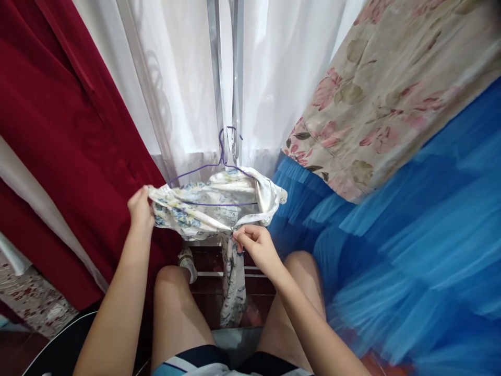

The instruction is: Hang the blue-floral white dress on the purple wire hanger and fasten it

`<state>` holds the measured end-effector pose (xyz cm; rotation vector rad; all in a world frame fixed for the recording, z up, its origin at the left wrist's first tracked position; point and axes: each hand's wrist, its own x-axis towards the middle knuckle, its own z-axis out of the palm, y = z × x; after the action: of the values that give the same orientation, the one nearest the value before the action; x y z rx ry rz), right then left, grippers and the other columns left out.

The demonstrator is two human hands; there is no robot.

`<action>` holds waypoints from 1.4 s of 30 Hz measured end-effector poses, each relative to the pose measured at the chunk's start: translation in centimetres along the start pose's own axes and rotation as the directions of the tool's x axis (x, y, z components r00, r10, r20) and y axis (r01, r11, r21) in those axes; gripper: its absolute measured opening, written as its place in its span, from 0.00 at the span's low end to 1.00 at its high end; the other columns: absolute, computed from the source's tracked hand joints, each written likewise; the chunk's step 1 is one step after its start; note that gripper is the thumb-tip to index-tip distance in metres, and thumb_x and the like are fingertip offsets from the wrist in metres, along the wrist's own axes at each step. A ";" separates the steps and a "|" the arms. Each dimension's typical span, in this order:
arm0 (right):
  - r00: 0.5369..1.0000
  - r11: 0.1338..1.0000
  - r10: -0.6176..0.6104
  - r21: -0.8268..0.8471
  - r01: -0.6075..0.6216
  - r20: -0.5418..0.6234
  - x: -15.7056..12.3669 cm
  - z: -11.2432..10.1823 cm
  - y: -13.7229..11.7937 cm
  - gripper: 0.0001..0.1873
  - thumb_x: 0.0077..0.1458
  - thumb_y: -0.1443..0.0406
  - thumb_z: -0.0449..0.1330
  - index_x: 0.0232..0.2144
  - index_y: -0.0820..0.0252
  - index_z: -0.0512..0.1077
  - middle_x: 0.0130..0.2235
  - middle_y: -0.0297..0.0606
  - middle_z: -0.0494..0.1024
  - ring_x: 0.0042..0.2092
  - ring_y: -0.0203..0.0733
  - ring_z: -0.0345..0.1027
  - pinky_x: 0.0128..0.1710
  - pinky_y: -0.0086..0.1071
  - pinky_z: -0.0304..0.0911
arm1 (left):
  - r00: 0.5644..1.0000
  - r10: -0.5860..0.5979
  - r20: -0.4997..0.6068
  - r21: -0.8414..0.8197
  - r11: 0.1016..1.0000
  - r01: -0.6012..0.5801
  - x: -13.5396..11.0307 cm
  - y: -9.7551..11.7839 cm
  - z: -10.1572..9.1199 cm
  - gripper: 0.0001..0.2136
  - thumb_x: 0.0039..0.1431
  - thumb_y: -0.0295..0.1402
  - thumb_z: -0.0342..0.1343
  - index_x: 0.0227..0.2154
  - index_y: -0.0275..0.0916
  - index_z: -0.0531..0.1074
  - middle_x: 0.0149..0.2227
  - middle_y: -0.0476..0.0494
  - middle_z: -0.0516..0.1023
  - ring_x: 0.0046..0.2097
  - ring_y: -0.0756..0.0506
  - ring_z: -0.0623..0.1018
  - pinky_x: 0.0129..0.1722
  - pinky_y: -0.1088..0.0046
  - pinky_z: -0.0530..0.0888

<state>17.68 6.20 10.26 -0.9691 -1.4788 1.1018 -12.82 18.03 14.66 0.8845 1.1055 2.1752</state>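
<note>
A white floral garment [188,214] with blue and yellow print hangs on a purple wire hanger [195,169]. My left hand [141,209] is closed on the garment's left edge and pulls it out sideways. At the front middle of the neckline, my right hand [252,243] pinches the fabric between thumb and fingers, beside a small dark spot that I cannot make out. The hanger's hook hangs at a grey metal upright. Below my right hand a narrow part of the floral cloth trails down between my knees.
Dark red cloth [78,130] hangs at the left, with white curtains [274,68] behind the hanger. At the right are a beige cloth with pink flowers [352,115] and blue tulle [410,235]. A shoe [188,263] stands on the floor past my left knee.
</note>
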 end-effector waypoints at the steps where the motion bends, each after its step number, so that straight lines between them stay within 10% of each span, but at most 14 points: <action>1: 1.000 1.000 0.015 0.001 -0.015 -0.003 -0.5 0.1 0.5 0.14 0.56 0.60 0.58 0.22 0.59 0.71 0.18 0.33 0.72 0.22 0.36 0.61 0.24 0.29 0.53 | 0.999 -0.051 -0.006 0.003 0.999 0.051 -1.3 -1.7 -0.8 0.11 0.52 0.37 0.63 0.27 0.34 0.71 0.23 0.52 0.71 0.26 0.53 0.69 0.28 0.77 0.66; 6: 0.992 0.994 0.106 -0.028 -0.108 -0.068 -2.2 -0.3 4.7 0.16 0.57 0.59 0.54 0.20 0.58 0.68 0.16 0.32 0.69 0.20 0.36 0.59 0.24 0.30 0.54 | 0.947 -0.267 0.177 0.048 0.964 0.262 -11.8 -8.1 -2.1 0.20 0.44 0.48 0.65 0.27 0.34 0.72 0.25 0.49 0.74 0.26 0.50 0.72 0.28 0.75 0.67; 10: 0.982 0.975 0.182 -0.123 -0.187 -0.052 -3.5 -1.7 7.5 0.17 0.56 0.60 0.54 0.18 0.59 0.68 0.16 0.32 0.69 0.21 0.35 0.59 0.25 0.30 0.55 | 0.835 -0.356 0.419 0.140 0.934 0.327 -18.3 -7.7 -0.9 0.17 0.49 0.45 0.65 0.29 0.34 0.76 0.27 0.46 0.75 0.28 0.49 0.72 0.28 0.76 0.66; 16: 0.902 0.976 0.181 -0.182 -0.117 0.392 -5.8 -2.6 5.6 0.11 0.38 0.68 0.68 0.29 0.60 0.77 0.32 0.33 0.78 0.38 0.44 0.69 0.42 0.33 0.64 | 0.486 -0.240 0.841 0.286 0.958 -0.022 -21.1 -2.0 2.2 0.13 0.65 0.41 0.54 0.34 0.36 0.77 0.32 0.44 0.77 0.33 0.48 0.72 0.33 0.75 0.67; 19: 0.802 0.953 0.251 0.005 -0.302 0.542 -6.4 -2.0 3.9 0.06 0.49 0.64 0.62 0.26 0.61 0.75 0.28 0.33 0.76 0.35 0.41 0.68 0.40 0.33 0.64 | 0.483 -0.236 0.843 0.332 0.935 -0.123 -20.9 -1.2 2.8 0.13 0.66 0.41 0.53 0.34 0.37 0.76 0.33 0.44 0.77 0.35 0.47 0.73 0.35 0.75 0.67; 22: 0.829 0.824 0.318 0.298 -0.482 0.460 -6.6 -1.8 2.8 0.15 0.56 0.58 0.56 0.28 0.62 0.76 0.29 0.37 0.76 0.34 0.40 0.68 0.40 0.34 0.63 | 0.474 -0.328 0.817 0.343 0.937 0.058 -20.8 -2.0 1.7 0.14 0.66 0.44 0.52 0.36 0.38 0.74 0.33 0.46 0.74 0.34 0.48 0.72 0.34 0.75 0.66; 27: 0.932 0.857 0.248 0.389 -0.338 0.263 -5.9 -3.9 0.6 0.11 0.54 0.59 0.65 0.34 0.62 0.76 0.31 0.35 0.76 0.32 0.37 0.66 0.34 0.28 0.60 | 0.024 -0.420 0.907 0.373 0.830 0.415 -23.3 -3.7 -3.2 0.22 0.64 0.53 0.50 0.47 0.39 0.70 0.44 0.39 0.76 0.42 0.44 0.75 0.45 0.67 0.70; 29: 0.970 0.921 0.190 0.315 -0.229 0.150 -5.3 -5.4 -0.9 0.11 0.56 0.58 0.65 0.36 0.59 0.75 0.30 0.32 0.74 0.30 0.35 0.64 0.32 0.27 0.59 | -0.064 -0.411 0.910 0.402 0.832 0.383 -25.0 -4.1 -5.0 0.22 0.63 0.52 0.53 0.46 0.37 0.70 0.43 0.38 0.77 0.45 0.42 0.75 0.49 0.65 0.68; 32: 0.989 0.980 0.103 0.158 -0.118 0.104 -4.4 -7.1 -3.8 0.12 0.58 0.56 0.64 0.37 0.57 0.74 0.28 0.31 0.70 0.28 0.35 0.61 0.28 0.27 0.57 | -0.023 -0.406 0.914 0.394 0.871 0.293 -26.4 -4.2 -6.3 0.23 0.61 0.49 0.57 0.51 0.38 0.66 0.41 0.39 0.77 0.47 0.41 0.75 0.54 0.62 0.66; 37: 0.961 0.997 0.079 -0.038 -0.071 0.264 -3.5 -6.6 -8.2 0.14 0.62 0.53 0.59 0.33 0.56 0.71 0.29 0.33 0.67 0.28 0.36 0.58 0.27 0.28 0.55 | 0.297 -0.384 0.874 0.332 0.919 0.213 -26.3 -3.5 -4.2 0.37 0.57 0.47 0.62 0.65 0.48 0.54 0.64 0.37 0.62 0.67 0.37 0.60 0.66 0.57 0.55; 42: 0.961 0.977 -0.017 -0.201 0.075 0.276 -3.6 -6.4 -9.0 0.17 0.65 0.53 0.54 0.29 0.57 0.68 0.28 0.32 0.65 0.28 0.36 0.55 0.27 0.29 0.53 | 0.292 -0.432 0.853 0.388 0.900 0.197 -27.4 -3.5 -2.6 0.21 0.60 0.53 0.54 0.45 0.43 0.76 0.45 0.39 0.78 0.50 0.36 0.74 0.55 0.60 0.69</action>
<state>24.27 1.45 18.47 -0.9476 -1.8640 1.0944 3.27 -0.70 2.11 1.5534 0.7621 0.8518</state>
